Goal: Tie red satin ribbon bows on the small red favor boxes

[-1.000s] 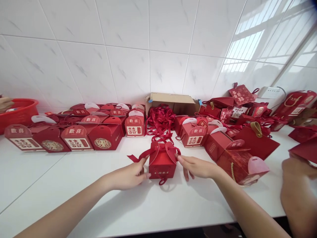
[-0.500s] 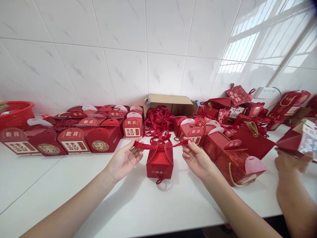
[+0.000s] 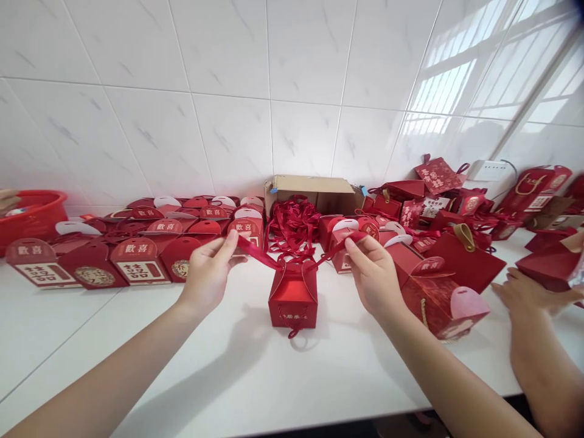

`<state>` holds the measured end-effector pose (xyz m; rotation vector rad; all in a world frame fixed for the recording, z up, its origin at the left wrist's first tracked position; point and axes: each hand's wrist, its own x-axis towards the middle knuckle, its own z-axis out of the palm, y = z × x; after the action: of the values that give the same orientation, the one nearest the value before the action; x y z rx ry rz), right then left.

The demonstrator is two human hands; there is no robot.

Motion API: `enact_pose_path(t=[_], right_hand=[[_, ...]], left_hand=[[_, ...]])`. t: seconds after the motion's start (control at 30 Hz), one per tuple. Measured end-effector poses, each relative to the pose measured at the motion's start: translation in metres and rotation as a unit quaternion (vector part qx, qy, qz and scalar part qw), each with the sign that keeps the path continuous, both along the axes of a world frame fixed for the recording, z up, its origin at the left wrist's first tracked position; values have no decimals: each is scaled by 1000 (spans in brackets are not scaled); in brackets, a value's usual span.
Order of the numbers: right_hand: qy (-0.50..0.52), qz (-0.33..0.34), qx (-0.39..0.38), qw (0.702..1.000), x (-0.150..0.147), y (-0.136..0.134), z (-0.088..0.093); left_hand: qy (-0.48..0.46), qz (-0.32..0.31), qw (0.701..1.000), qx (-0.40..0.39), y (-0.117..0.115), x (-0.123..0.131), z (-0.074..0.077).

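A small red gift box [image 3: 292, 298] stands upright on the white table in front of me, its top flaps drawn together. Dark red ribbon [image 3: 260, 252] passes through the top and spreads out to both sides. My left hand [image 3: 207, 274] pinches one ribbon end between thumb and fingers, up and left of the box. On the other side, my right hand [image 3: 371, 271] pinches the opposite end. Both ribbon lengths slant upward from the flaps. A thin red loop [image 3: 295, 332] hangs at the box's lower front.
Rows of red gift boxes [image 3: 141, 261] line the left. Behind stands a cardboard carton [image 3: 314, 182] with a heap of red ribbons [image 3: 294, 220]. More boxes and bags [image 3: 438, 298] crowd the right, beside another person's hand [image 3: 529, 295]. A red basin [image 3: 34, 213] sits far left.
Both hands have risen and my left hand has moved further left, so the ribbon ends now slant upward. At right, the other person's hand and the box there have shifted.
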<state>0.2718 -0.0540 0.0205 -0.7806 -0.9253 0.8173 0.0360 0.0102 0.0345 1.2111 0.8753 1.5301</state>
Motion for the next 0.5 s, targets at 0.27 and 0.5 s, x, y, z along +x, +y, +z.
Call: enact_pose_path(t=[0.27, 0.5], right_hand=[[-162, 95, 50, 981, -13, 24, 61], [-203, 234, 33, 950, -19, 26, 78]], left_hand=[[255, -9, 931, 262, -11, 32, 68], [295, -83, 877, 371, 0, 52, 83]])
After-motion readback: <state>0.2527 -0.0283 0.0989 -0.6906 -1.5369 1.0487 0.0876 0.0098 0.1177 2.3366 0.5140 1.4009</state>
